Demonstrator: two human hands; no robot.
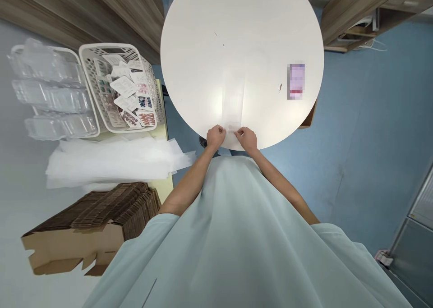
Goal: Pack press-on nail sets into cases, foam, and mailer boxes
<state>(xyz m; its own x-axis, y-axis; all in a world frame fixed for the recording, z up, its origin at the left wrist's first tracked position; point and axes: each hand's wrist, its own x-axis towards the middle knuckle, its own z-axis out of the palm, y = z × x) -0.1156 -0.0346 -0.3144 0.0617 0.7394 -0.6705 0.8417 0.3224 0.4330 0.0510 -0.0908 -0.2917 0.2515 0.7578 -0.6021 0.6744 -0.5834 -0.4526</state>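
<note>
A long, translucent white strip of thin wrap lies flat on the round white table, pointing away from me. At its near end, close to the table's front edge, both hands are bent in a pinch. My left hand is closed at the strip's left corner, and my right hand is closed at the right corner. Between the fingertips the wrap looks slightly crumpled, and anything small inside it is too faint to make out.
A blurred purple-and-white item lies on the table's right. To the left stand a white basket of carded press-on nails, clear plastic trays, a pile of white translucent sheets and stacked folded brown cardboard boxes.
</note>
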